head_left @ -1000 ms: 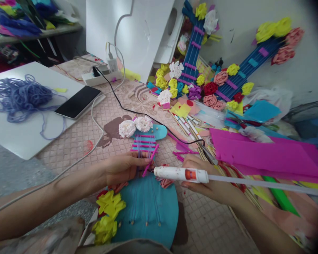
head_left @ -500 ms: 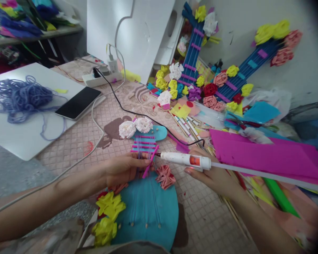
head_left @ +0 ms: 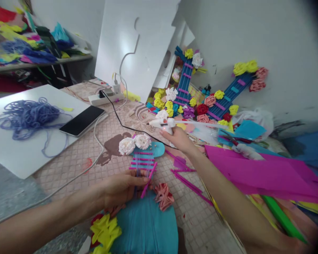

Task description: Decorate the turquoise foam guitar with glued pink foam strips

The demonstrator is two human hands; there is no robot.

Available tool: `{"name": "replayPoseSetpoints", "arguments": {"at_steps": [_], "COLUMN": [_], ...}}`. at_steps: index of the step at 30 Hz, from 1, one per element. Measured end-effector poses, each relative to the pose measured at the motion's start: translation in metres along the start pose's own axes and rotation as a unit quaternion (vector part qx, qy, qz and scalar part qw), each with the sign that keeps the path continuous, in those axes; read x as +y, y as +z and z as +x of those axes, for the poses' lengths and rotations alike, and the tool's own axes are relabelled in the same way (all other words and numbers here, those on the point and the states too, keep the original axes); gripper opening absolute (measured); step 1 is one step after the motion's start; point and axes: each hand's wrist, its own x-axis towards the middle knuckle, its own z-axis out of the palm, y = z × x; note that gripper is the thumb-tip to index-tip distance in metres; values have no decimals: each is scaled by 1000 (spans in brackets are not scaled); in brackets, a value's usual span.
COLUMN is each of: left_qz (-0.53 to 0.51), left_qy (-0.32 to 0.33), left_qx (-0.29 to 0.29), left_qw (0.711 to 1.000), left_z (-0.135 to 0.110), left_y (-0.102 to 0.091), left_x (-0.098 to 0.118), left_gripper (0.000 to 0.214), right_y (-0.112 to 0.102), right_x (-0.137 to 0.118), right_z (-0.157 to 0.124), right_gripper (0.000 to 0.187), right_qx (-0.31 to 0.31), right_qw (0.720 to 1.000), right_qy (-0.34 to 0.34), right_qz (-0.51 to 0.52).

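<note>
My left hand [head_left: 122, 188] pinches a thin magenta stick [head_left: 149, 180] over the neck of a turquoise paper guitar [head_left: 151, 225]. Purple strings run along the guitar, and several magenta strips cross its neck. White paper flowers [head_left: 134, 143] sit at its head, a pink flower [head_left: 163, 197] at the right of its body and a yellow flower [head_left: 106, 229] at the left. Further off, my right hand [head_left: 178, 139] is closed around a white hot glue gun [head_left: 161, 122], a glue stick jutting from its back. Its nozzle points left, apart from the guitar.
Two decorated blue guitars [head_left: 184, 84] lean at the wall. A phone [head_left: 82, 120] and purple yarn [head_left: 33, 114] lie on a white board [head_left: 18, 155] at left. A power strip [head_left: 106, 98] feeds cables across the table. Magenta paper [head_left: 262, 173] and loose magenta sticks [head_left: 192, 186] lie at right.
My right hand has carried the glue gun away from the magenta stick, up and to the left, towards the back of the table. My left hand keeps the stick. The head view has tilted up.
</note>
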Motion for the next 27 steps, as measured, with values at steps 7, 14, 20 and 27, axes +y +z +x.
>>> {"name": "replayPoseSetpoints", "arguments": {"at_steps": [7,14,20,27], "left_qz": [11,6,4,9], "left_qy": [-2,-6,-7,-5], "left_qx": [14,0,-3,-7], "left_qw": [1000,1000,1000,1000], "left_z": [0,1,1,-2], "left_y": [3,-2,-1,0], "left_x": [0,-2,0,1], "left_gripper": [14,18,19,17], "right_y": [47,53,48,37], "right_x": [18,27,23,19], "right_z": [76,79,73,56], "right_gripper": [29,31,31,42], "right_qx": [16,19,25,49], "right_qw": [999,998,998,998], "right_qy": [-26,-26,-10,2], "right_qz": [-33,-57,-58,-36]}}
